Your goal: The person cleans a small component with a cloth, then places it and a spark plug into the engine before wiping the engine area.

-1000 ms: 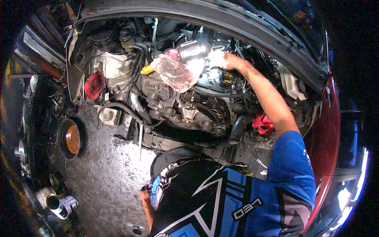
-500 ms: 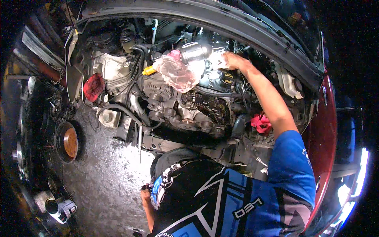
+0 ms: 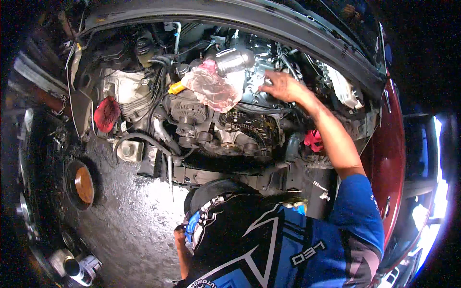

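Observation:
My right hand [image 3: 282,86] reaches over the shiny engine cover [image 3: 254,79], thumb and forefinger apart, with nothing visible between them; its other fingers are partly hidden. Left of it, a rounded silvery metal part [image 3: 234,61] rests near a stained, pale pinkish cloth [image 3: 213,89]. Below these lies the exposed timing chain area [image 3: 249,127] of the engine. My left hand [image 3: 180,236] is low at my side, beside a blue patch of clothing. Its fingers look closed around something small and dark that I cannot make out.
A yellow-handled item [image 3: 176,88] pokes out beside the cloth. Red rags lie at the left [image 3: 107,114] and right [image 3: 314,140] of the engine bay. A round black pan [image 3: 80,185] with brown contents sits on the wet floor [image 3: 120,216]. The raised hood edge [image 3: 230,14] crosses above.
My right hand has shifted slightly right and down from the brightly lit spot by the metal part, and now covers the black cap area. The whole view has moved a little. My left hand stays low.

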`<state>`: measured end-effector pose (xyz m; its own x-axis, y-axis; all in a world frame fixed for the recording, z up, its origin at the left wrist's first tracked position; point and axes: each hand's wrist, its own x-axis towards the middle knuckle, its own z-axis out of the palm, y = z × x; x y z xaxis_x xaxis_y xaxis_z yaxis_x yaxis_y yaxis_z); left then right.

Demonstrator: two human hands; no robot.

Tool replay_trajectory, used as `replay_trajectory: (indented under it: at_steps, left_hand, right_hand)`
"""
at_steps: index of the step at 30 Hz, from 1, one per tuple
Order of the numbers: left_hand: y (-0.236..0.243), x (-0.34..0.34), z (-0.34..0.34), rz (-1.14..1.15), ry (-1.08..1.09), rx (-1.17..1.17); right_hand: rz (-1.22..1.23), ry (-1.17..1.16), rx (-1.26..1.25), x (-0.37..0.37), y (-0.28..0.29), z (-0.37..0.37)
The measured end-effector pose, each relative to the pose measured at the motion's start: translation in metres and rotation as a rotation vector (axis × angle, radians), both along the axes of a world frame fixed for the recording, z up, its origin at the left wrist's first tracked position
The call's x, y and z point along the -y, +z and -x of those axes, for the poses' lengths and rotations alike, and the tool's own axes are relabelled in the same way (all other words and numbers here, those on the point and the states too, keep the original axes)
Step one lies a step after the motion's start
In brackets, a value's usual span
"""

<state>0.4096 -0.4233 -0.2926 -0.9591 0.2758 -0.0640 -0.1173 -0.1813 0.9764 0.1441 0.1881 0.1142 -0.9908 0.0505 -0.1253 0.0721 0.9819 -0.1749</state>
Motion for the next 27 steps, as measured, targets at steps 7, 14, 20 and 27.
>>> replay_trajectory:
  at_steps: [7, 14, 20, 27]
  left_hand:
    - [-0.027, 0.026, 0.082, 0.371, -0.005, 0.726]
    - [-0.035, 0.037, 0.134, 0.303, -0.014, 0.720]
    - [-0.050, 0.053, 0.139, 0.400, -0.079, 0.891]
    - [-0.049, 0.063, 0.136, -0.044, -0.177, 0.565]
  right_hand:
    - [0.013, -0.223, 0.200, 0.050, 0.012, 0.014]
    - [0.262, -0.215, 0.280, -0.001, -0.015, 0.023]
    - [-0.209, 0.184, 0.336, 0.004, 0.002, 0.030]
    - [-0.130, 0.092, 0.255, -0.002, -0.001, 0.029]
